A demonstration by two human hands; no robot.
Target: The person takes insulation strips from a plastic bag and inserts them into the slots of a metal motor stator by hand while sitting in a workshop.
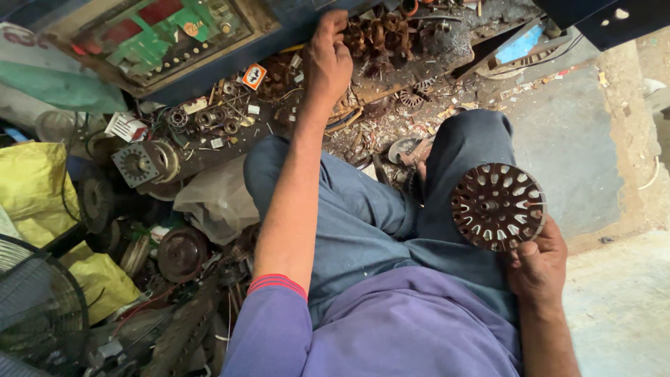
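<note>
My right hand (538, 263) grips a round rust-brown slotted metal disc (497, 207) with a hub at its middle, held beside my right knee. My left hand (327, 59) reaches far forward with the arm stretched out, its fingers down in a heap of rusty copper-coloured coils and scrap (380, 36) on a low dark board. Whether that hand holds anything is hidden by the fingers. I sit with both knees bent in blue-grey trousers (363, 216).
Motor parts, bearings and wire lie on the board at left (202, 122). A green circuit board (164, 35) sits in a case behind. A yellow sack (31, 178), a fan guard (35, 307) and round metal housings (180, 253) crowd the left. Concrete floor (614, 293) lies to the right.
</note>
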